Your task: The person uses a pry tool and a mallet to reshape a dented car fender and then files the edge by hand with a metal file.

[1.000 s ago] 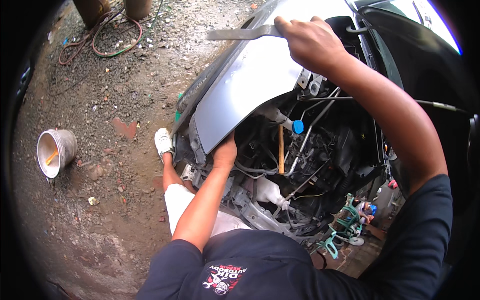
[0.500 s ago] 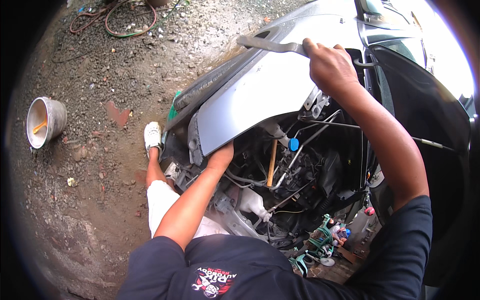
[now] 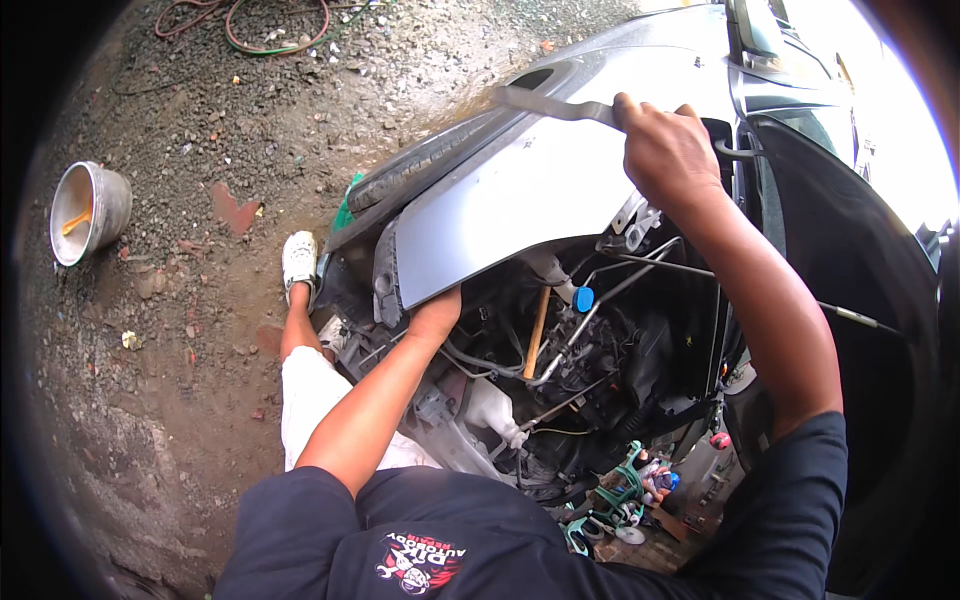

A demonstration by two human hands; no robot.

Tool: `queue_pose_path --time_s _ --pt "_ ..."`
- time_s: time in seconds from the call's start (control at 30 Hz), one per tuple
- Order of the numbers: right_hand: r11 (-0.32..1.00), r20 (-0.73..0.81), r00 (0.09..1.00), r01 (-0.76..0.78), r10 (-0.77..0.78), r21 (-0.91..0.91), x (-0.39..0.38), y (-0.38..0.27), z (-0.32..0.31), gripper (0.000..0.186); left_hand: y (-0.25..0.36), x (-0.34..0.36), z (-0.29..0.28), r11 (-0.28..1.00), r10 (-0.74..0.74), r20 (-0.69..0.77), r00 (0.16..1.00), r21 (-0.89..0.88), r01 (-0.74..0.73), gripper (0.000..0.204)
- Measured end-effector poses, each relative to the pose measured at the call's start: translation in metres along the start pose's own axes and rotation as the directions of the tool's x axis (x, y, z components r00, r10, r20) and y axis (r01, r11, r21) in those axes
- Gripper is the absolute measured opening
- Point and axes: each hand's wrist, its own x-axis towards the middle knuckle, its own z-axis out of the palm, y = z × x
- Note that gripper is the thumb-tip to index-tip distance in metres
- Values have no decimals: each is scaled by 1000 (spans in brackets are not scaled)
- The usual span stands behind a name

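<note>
My right hand [image 3: 672, 155] is closed around one end of a flat, bent metal bar [image 3: 560, 106] that resembles an auto-body spoon. The bar points left above the silver fender [image 3: 510, 200] of a car. My left hand [image 3: 438, 312] reaches in under the fender's lower edge. Its fingers are hidden behind the panel, so whether they hold anything does not show. Beside that hand lies the exposed engine bay [image 3: 600, 350], where a wooden stick or handle [image 3: 537, 332] leans near a blue cap [image 3: 582, 299].
The raised dark hood [image 3: 850, 250] stands at the right, held by a thin rod [image 3: 850, 314]. A white plastic reservoir [image 3: 490, 408] sits near my body. On the gravel are a bucket [image 3: 118, 210] and coiled hoses [image 3: 275, 48]. Green-framed clutter [image 3: 615, 490] lies at the lower right.
My right hand and the metal bar have shifted slightly right and nearer over the fender. My left hand stays under the panel edge. The whole view has tilted a little.
</note>
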Motion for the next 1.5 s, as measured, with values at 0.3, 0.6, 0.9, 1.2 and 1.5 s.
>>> queue_pose_path --time_s 0.3,0.6,0.9,1.2,1.5 --pt "993 -198 980 56 -34 106 2 1 16 28 -9 6 8 983 -131 226 965 153 98 36" --pt "962 -148 974 198 -172 189 -5 -4 29 24 -21 -13 5 946 95 130 987 296 -130 40" --pt "962 -83 970 237 -228 136 -15 0 31 30 -10 -11 -8 941 53 187 981 319 -112 38" --pt "991 38 990 137 -137 -3 5 10 29 33 -15 -11 2 949 91 168 982 283 -136 44" --pt "994 69 994 86 -81 -70 5 15 25 36 -5 -2 7 944 137 132 982 284 -170 43"
